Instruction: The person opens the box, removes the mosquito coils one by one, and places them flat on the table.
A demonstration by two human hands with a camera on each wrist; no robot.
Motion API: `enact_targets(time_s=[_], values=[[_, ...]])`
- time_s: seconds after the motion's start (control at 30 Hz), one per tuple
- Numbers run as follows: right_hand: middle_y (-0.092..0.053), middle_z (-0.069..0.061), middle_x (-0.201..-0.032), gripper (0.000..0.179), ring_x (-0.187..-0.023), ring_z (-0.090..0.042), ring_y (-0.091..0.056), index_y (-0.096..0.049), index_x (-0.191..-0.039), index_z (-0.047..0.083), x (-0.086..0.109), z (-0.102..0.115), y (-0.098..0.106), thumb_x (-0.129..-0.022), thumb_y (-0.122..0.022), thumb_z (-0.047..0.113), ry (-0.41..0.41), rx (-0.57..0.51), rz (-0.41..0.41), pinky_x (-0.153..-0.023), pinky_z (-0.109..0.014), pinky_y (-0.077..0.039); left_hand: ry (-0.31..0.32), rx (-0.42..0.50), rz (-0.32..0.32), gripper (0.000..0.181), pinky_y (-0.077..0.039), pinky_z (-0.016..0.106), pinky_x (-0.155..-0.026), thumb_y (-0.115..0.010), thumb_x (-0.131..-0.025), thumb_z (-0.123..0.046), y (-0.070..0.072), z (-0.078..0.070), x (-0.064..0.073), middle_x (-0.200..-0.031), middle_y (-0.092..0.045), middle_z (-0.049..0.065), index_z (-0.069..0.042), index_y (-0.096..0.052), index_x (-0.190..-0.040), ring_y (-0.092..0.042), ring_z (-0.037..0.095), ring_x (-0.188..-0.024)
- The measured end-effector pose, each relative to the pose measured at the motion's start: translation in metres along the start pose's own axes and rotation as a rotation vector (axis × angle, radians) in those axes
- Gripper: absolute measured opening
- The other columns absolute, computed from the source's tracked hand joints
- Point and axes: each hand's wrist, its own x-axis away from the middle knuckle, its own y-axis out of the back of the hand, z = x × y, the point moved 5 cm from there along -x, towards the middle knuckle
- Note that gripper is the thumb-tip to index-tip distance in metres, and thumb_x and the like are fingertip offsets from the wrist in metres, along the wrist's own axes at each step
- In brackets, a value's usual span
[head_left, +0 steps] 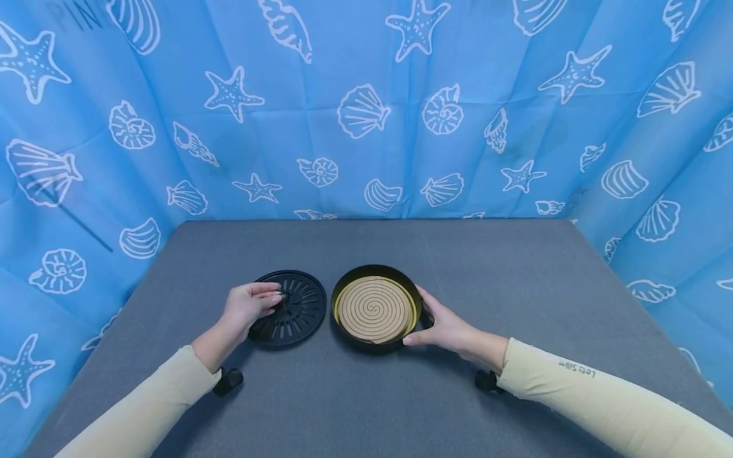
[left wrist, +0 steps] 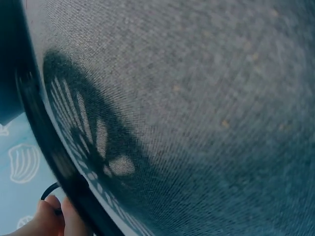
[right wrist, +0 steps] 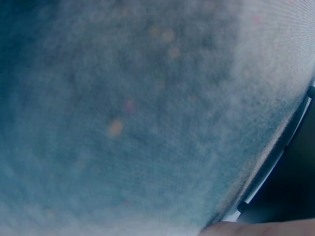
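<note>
My left hand point(head_left: 250, 303) pinches the small ring handle point(left wrist: 49, 191) at the middle of a round black slotted lid point(head_left: 300, 321). In the left wrist view the lid stands clear of the cloth and throws a slotted shadow. My right hand point(head_left: 445, 326) grips the right side of a round black mosquito coil holder point(head_left: 375, 270), thumb at the near edge and fingers at the far side, partly hidden. Inside lies a brown spiral mosquito coil point(head_left: 373, 310), with a yellow edge point(head_left: 416, 306) showing round it. The right wrist view catches only a bit of my hand and the holder's dark side point(right wrist: 290, 187).
A grey cloth point(head_left: 355, 407) covers the table under both things. Behind and at the sides hangs a blue curtain point(head_left: 321, 133) with white shells and starfish. Dark wrist cameras point(head_left: 228, 381) sit under both pale yellow sleeves point(head_left: 572, 388).
</note>
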Motion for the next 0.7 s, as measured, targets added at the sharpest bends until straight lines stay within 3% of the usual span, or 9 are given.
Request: enact_targets(time_s=[0.37, 0.53, 0.7], values=[[-0.006, -0.023, -0.160, 0.107, -0.145, -0.042, -0.004, -0.005, -0.156, 0.006, -0.0008, 0.0013, -0.0013, -0.081, -0.081, 0.012, 0.006, 0.008, -0.004, -0.114, -0.062, -0.008, 0.032, -0.028, -0.002, 0.034, -0.057, 0.025, -0.068, -0.059, -0.096, -0.001, 0.0023, 0.0062, -0.0004, -0.104, -0.071, 0.012, 0.010, -0.056, -0.128, -0.066, 0.008, -0.085], [-0.007, -0.023, -0.160, 0.107, -0.145, -0.042, -0.005, -0.005, -0.156, 0.005, -0.0016, 0.0005, -0.0001, -0.081, -0.081, 0.013, 0.010, 0.038, -0.003, -0.115, -0.061, -0.009, 0.066, -0.024, 0.001, 0.038, -0.056, 0.035, -0.086, -0.056, -0.098, -0.002, 0.0030, 0.0094, -0.0001, -0.121, -0.065, 0.019, 0.006, -0.052, -0.134, -0.064, 0.022, -0.105], [-0.005, -0.023, -0.160, 0.110, -0.145, -0.041, -0.006, -0.001, -0.156, 0.006, 0.0009, 0.0001, 0.0033, -0.080, -0.081, 0.013, -0.014, 0.105, 0.012, -0.114, -0.061, -0.011, 0.051, 0.012, -0.002, 0.047, -0.047, 0.045, -0.100, -0.051, -0.100, -0.003, 0.0036, 0.0081, 0.0036, -0.138, -0.051, 0.024, 0.003, -0.040, -0.145, -0.050, 0.034, -0.127]])
